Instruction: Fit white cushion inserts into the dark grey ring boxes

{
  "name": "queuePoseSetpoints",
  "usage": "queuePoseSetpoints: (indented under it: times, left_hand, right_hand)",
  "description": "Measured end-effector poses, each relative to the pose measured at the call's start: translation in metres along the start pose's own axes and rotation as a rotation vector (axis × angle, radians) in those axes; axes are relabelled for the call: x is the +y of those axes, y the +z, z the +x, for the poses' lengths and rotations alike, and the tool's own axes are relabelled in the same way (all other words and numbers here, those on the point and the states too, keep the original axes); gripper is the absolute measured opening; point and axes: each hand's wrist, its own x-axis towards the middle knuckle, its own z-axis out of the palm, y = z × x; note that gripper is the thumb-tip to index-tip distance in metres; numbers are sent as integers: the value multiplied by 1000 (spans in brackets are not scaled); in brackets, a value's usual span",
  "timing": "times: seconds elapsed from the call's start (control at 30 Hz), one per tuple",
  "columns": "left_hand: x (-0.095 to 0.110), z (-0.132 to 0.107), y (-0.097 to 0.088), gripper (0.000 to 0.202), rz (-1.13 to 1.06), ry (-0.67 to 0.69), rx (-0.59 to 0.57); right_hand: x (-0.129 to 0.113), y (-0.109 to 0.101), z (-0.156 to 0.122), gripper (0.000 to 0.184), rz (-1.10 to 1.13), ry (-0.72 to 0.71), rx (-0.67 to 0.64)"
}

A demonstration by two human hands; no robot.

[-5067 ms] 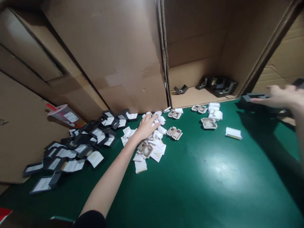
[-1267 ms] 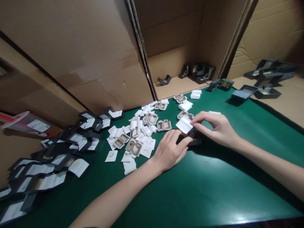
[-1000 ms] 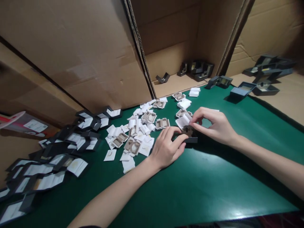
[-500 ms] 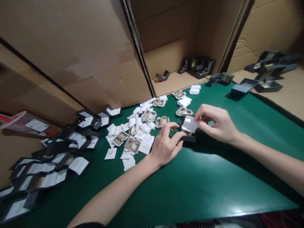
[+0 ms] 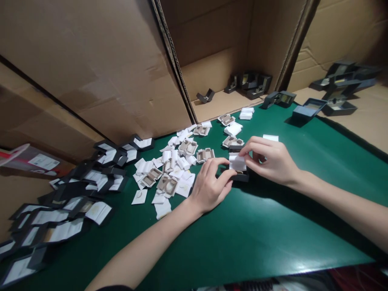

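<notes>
A small black box (image 5: 239, 176) sits on the green table (image 5: 257, 234) between my hands. My left hand (image 5: 209, 186) is curled round its left side, thumb and fingers gripping it. My right hand (image 5: 268, 159) pinches a white insert (image 5: 237, 162) and holds it in the open box. A heap of white inserts (image 5: 176, 165) lies just left of my left hand. One more white insert (image 5: 270, 138) lies behind my right hand.
Black box parts with white cards (image 5: 75, 194) are spread at the left. Tall cardboard walls (image 5: 100, 64) stand behind; an open carton (image 5: 221, 105) holds several black boxes (image 5: 250, 81). More black boxes (image 5: 336, 93) lie at the far right. A red-and-white package (image 5: 27, 159) sits at the left.
My right hand has brought the white insert down from above the box into it. My left hand has kept its grip on the black box. The view has shifted slightly.
</notes>
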Motion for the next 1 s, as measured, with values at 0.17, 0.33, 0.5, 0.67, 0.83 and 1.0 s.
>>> queuePoseSetpoints:
  times: [0.17,0.33,0.5,0.67,0.83,1.0]
  left_hand:
    - [0,0,0,24,-7,-6,-5]
    - [0,0,2,24,-25,5,-26]
    - [0,1,3,22,-39,46,-33]
    - [2,2,3,17,4,83,-37]
    - [2,3,3,16,18,96,-34]
    - [2,3,3,17,23,100,-42]
  right_hand:
    - [2,2,-3,12,-69,-29,-40]
    - [5,3,-5,14,-292,-126,-65]
    - [3,1,-4,16,-409,-194,-65]
    - [1,1,-5,20,-507,-243,-78]
    - [0,-2,-3,20,-515,-272,-115]
    - [-2,-7,0,22,-545,-358,-121]
